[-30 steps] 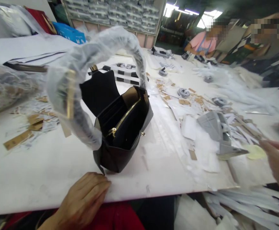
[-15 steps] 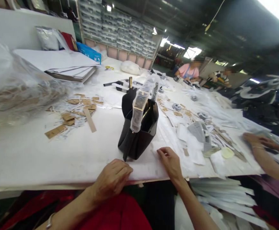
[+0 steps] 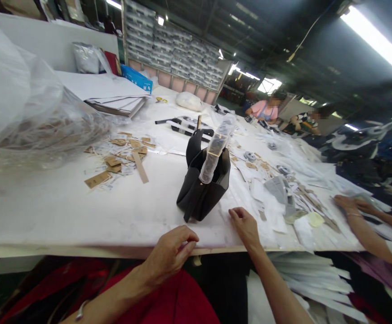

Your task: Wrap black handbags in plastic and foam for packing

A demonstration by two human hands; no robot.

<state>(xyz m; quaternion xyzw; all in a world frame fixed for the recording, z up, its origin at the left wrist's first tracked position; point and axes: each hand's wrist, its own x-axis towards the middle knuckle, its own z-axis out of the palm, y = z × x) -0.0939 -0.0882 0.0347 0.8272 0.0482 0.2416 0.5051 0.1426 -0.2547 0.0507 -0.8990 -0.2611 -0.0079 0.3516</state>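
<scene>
A black handbag (image 3: pixel 199 198) stands upright on the white table, its top open. The bag's handle (image 3: pixel 212 155) is wrapped in clear plastic and rises above the opening. At the table's front edge, just in front of the bag, is my left hand (image 3: pixel 175 247), fingers bent and thumb a little apart, holding nothing visible. My right hand (image 3: pixel 246 227) rests on the tabletop to the right of the bag, loosely curled, with a small gap between thumb and finger. Neither hand touches the bag. Brown paper tags (image 3: pixel 113 164) with strings lie scattered to its left.
Clear plastic sheeting (image 3: pixel 57 112) bulges at the left. White sheets (image 3: pixel 101 87) are stacked behind. Black straps (image 3: pixel 189 128) lie beyond the bag. A grey tape dispenser (image 3: pixel 280 191) sits among scraps at right, near another person's hands (image 3: pixel 347 204).
The view has turned slightly left, so the table things sit further right in the picture. My left thumb shows more apart from the fingers. The bag stays standing and my right hand stays beside it.
</scene>
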